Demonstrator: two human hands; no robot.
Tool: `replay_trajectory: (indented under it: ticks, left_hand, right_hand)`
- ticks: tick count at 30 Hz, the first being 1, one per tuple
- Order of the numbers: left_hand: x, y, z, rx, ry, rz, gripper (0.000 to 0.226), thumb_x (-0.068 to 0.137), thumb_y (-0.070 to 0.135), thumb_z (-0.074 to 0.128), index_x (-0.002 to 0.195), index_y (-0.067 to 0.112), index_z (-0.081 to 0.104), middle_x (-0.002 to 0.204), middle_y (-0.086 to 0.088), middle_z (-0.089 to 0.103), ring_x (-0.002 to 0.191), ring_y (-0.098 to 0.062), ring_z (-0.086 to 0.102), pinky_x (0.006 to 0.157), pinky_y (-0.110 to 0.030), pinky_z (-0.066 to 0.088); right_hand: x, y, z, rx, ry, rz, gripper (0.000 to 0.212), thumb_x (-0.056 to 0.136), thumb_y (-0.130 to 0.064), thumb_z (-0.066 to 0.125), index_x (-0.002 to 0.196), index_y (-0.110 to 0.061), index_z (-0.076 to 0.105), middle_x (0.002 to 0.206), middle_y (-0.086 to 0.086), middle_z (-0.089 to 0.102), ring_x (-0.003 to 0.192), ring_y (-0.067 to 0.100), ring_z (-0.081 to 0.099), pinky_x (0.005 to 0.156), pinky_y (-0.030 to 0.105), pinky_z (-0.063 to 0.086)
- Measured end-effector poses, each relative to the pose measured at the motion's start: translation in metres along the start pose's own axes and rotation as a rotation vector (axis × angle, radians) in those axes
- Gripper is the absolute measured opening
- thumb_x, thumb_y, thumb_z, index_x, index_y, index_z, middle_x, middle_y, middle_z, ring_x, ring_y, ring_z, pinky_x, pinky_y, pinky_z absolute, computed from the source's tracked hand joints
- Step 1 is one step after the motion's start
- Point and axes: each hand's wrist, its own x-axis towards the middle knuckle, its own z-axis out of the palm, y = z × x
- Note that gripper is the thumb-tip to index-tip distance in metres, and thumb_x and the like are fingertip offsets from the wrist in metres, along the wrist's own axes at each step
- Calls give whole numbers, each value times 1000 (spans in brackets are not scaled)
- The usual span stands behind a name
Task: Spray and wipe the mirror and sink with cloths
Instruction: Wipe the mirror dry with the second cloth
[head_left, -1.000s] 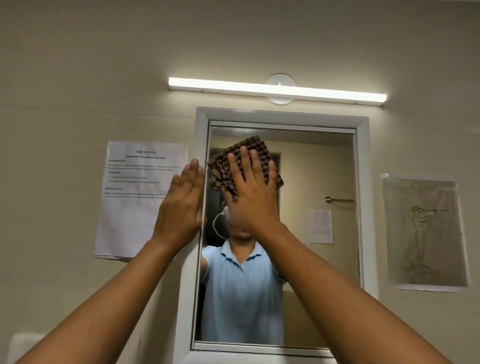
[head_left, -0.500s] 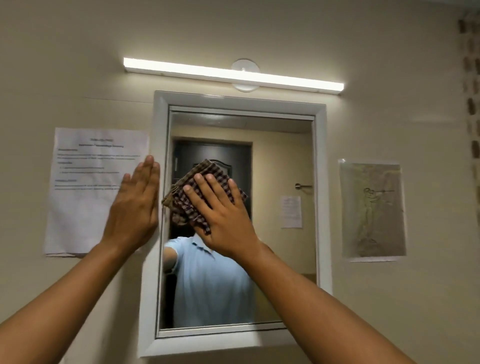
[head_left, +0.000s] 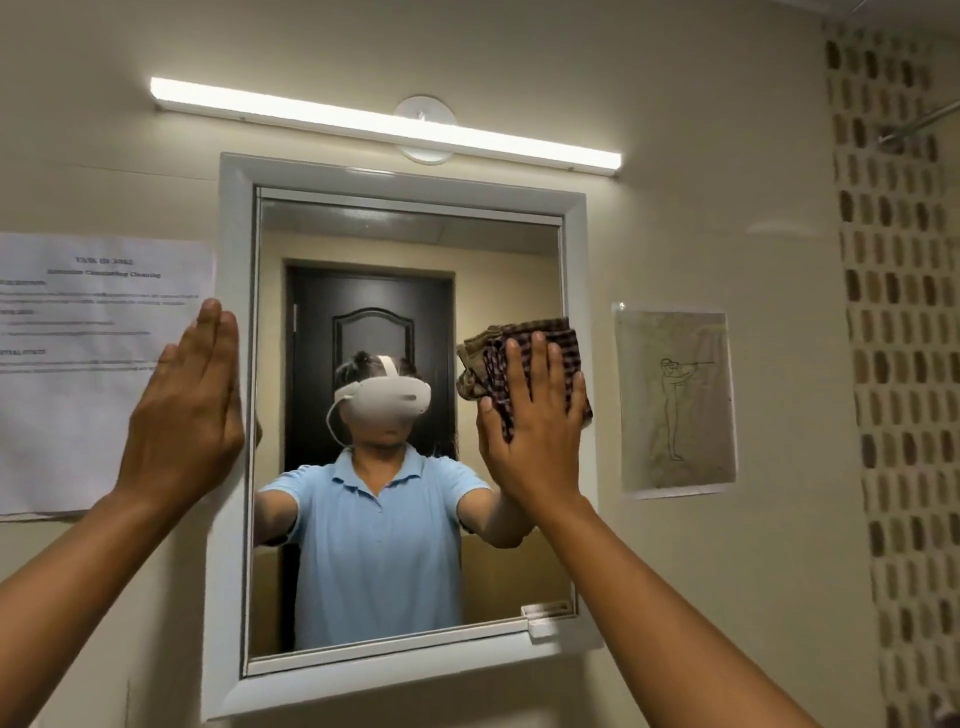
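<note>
The right hand (head_left: 535, 415) presses a checked cloth (head_left: 524, 358) flat-fingered against the mirror (head_left: 405, 426) at its 3 o'clock edge; the left hand (head_left: 189, 410), fingers straight, braces the frame at 9 o'clock. Mirror wiping looks midway. The sink is out of view, likely untouched.

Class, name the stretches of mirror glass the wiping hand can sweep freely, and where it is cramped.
Free glass: between left hand and checked cloth, plus the bands above and below. Cramped: the right frame edge, where right hand presses the cloth.
</note>
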Motion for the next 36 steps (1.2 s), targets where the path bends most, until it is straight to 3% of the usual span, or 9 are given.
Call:
replay_trajectory:
  ticks: [3, 8, 13, 20, 25, 30, 36]
  left_hand:
    - [-1, 1, -2, 0, -2, -7, 70, 93, 15, 29, 158, 17, 4, 166, -7, 6, 152, -24, 13, 123, -45, 16]
    - [-4, 4, -5, -13, -15, -16, 71, 92, 13, 31, 158, 16, 4, 166, -7, 6, 152, -23, 13, 122, -47, 19]
    - [-4, 3, -2, -25, -13, -28, 69, 93, 13, 31, 158, 15, 7, 166, -6, 7, 152, -22, 13, 123, -45, 20]
    - [-4, 2, -3, -72, -14, -25, 70, 93, 8, 37, 158, 14, 10, 166, -7, 11, 152, -22, 17, 121, -47, 24]
    - [-3, 2, -6, -111, -23, -27, 66, 97, 15, 36, 158, 14, 11, 166, -5, 11, 152, -21, 17, 122, -47, 21]
    - [-8, -1, -8, -118, -59, -12, 64, 99, 25, 29, 158, 15, 8, 166, -3, 7, 153, -18, 10, 124, -45, 16]
    - [-19, -2, -9, -72, -72, -12, 62, 101, 24, 27, 158, 18, 2, 166, -2, 4, 153, -17, 9, 124, -45, 17]
  right_hand:
    - [-34, -5, 7, -15, -27, 47, 69, 99, -54, 21, 158, -23, 5, 166, 5, -2, 153, 22, -5, 122, 54, 6]
    - [-68, -15, 16, -18, -74, -15, 70, 99, -50, 29, 158, -22, 4, 166, 7, -4, 153, 24, -5, 120, 57, 4]
    - [-33, -40, 16, -6, -98, -184, 70, 99, -50, 33, 158, -24, 4, 166, 6, -5, 153, 23, -7, 120, 57, 2]
    - [43, -129, 27, -17, -59, -361, 74, 95, -54, 33, 157, -23, 10, 166, 9, 2, 153, 27, -2, 119, 60, 7]
    - [40, -177, 36, -3, -32, -425, 72, 94, -52, 31, 157, -21, 13, 165, 10, 5, 153, 27, 1, 120, 58, 2]
    - [0, -174, 47, 18, -44, -468, 73, 96, -50, 39, 157, -20, 13, 166, 8, 3, 153, 26, -1, 121, 56, 2]
    - [-60, -148, 45, 4, -177, -624, 69, 98, -50, 31, 157, -21, 14, 166, 6, 3, 153, 24, -4, 120, 57, 7]
